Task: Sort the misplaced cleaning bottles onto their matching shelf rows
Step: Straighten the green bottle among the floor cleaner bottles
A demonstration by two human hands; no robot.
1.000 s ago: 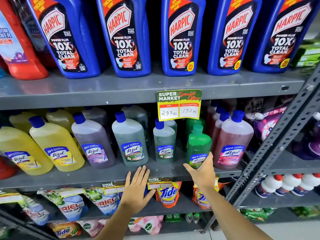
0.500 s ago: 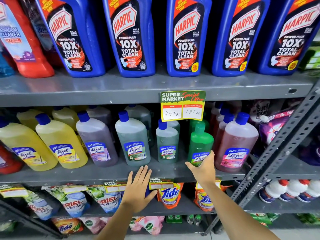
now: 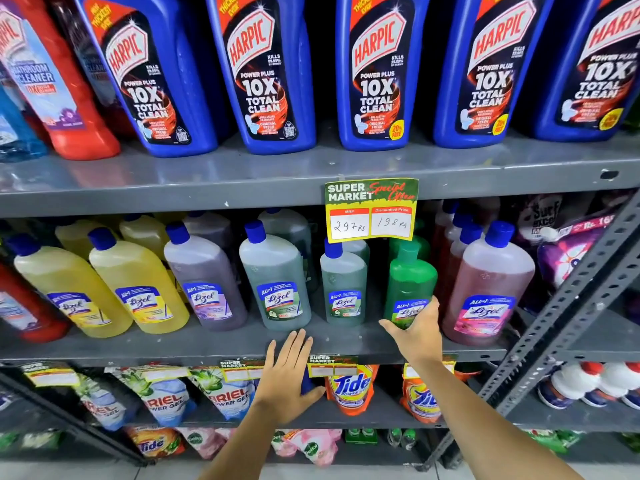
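Observation:
A bright green Lizol bottle (image 3: 410, 278) with a green cap stands on the middle shelf (image 3: 214, 344), between a small grey-green Lizol bottle (image 3: 343, 289) and a pink one (image 3: 488, 282). My right hand (image 3: 417, 332) grips the green bottle's base, thumb on the left and fingers across the label's right side. My left hand (image 3: 289, 375) is spread flat in front of the shelf edge, below a larger grey-green Lizol bottle (image 3: 277, 282), holding nothing. Yellow (image 3: 138, 282) and purple (image 3: 204, 278) Lizol bottles stand further left.
Blue Harpic bottles (image 3: 377, 71) fill the top shelf, with a red bathroom cleaner (image 3: 59, 81) at the left. A price tag (image 3: 370, 209) hangs from the top shelf edge. Tide and Ariel pouches (image 3: 349, 386) lie below. A slanted grey metal upright (image 3: 571, 306) stands at the right.
My right hand has slid up from the shelf edge and closed around the green bottle's base. My left hand has stayed open by the shelf edge.

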